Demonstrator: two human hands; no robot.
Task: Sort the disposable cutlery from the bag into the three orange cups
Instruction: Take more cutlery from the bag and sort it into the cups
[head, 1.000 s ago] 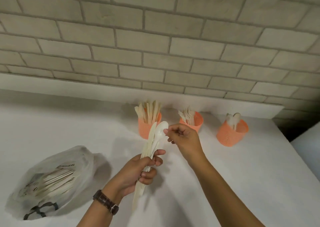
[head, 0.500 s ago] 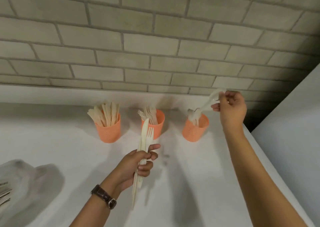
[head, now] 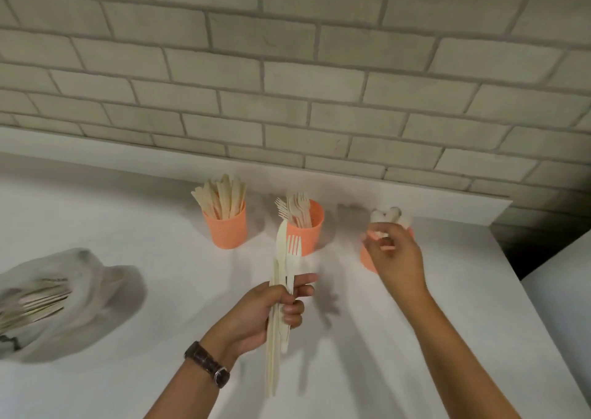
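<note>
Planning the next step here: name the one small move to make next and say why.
Probably bring the right hand across to pinch the fork gripped in the left hand and drop it in the middle cup. The right hand looks empty at the spoon cup, the fork's tines stick up free, and the middle cup already holds forks.

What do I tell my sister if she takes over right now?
Left hand grips a cutlery bundle, a knife and fork showing. Right hand is open and empty, in front of the right cup.
Done so far: knives in the left cup, forks in the middle cup, spoons in the right cup.
Left to do: sort the bundle, then what lies in the bag.
</note>
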